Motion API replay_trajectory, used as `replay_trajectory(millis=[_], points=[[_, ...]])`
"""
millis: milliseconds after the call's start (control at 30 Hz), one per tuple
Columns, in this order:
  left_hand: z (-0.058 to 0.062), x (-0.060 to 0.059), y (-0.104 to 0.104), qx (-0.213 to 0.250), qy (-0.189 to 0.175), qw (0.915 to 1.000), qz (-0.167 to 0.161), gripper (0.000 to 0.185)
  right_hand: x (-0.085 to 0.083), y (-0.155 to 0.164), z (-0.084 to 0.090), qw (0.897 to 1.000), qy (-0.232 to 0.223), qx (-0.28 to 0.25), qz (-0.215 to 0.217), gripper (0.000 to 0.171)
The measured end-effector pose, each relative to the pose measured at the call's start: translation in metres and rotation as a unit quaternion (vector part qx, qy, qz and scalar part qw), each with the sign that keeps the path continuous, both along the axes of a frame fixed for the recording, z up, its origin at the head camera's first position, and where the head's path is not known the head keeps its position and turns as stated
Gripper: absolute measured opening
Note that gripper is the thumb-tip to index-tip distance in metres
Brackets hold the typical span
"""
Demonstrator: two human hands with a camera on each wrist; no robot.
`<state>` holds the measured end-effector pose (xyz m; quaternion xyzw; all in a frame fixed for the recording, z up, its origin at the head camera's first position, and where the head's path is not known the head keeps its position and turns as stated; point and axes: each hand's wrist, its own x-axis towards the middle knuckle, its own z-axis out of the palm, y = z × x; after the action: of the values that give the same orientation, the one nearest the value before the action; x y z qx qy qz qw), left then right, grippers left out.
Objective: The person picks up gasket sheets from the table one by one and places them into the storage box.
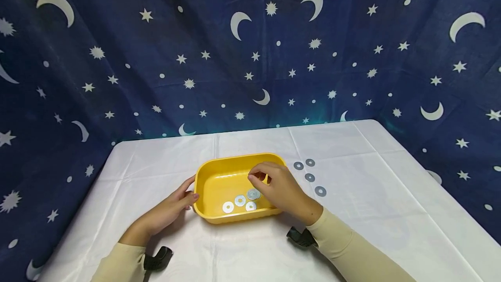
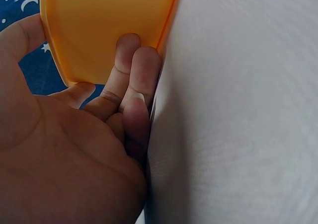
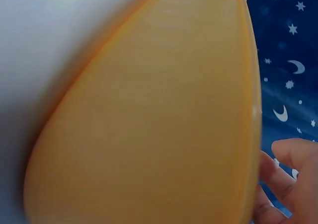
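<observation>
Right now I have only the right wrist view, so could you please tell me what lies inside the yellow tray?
Observer: The head view shows several metal washers on the floor of the yellow tray.
Operator: Thank you; is anything steadying its far end from me?
Observer: Yes, the person's left grip holds the tray's left end.
Operator: And would you kindly say whether more washers lie outside it?
Observer: Four loose washers lie on the white cloth, right of the tray.

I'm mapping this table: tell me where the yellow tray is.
In the head view, the yellow tray sits left of four washers on the white tablecloth, with the left hand gripping its left end.
</observation>
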<state>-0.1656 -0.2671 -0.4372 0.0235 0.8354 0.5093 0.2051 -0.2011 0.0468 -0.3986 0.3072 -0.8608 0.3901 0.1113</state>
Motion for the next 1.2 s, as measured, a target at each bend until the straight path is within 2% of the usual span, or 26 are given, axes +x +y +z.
replay_trajectory(millis=[167,500,800,1200], points=[[0.000,0.001,-0.002,-0.003,-0.003,1.0000,0.001,0.067,-0.001,0.018,0.001,1.000,-0.009,0.000,-0.017,0.004],[-0.003,0.000,-0.004,0.003,0.002,1.0000,-0.003,0.065,-0.011,0.056,-0.003,0.999,-0.015,0.019,-0.048,0.011],[-0.002,0.001,-0.003,0.003,-0.005,1.0000,0.000,0.067,-0.028,0.086,-0.008,0.997,0.004,0.013,-0.079,0.005],[0.002,0.000,0.001,-0.007,-0.009,0.9999,0.004,0.067,-0.051,0.119,-0.021,0.988,-0.071,0.036,-0.130,0.012]])
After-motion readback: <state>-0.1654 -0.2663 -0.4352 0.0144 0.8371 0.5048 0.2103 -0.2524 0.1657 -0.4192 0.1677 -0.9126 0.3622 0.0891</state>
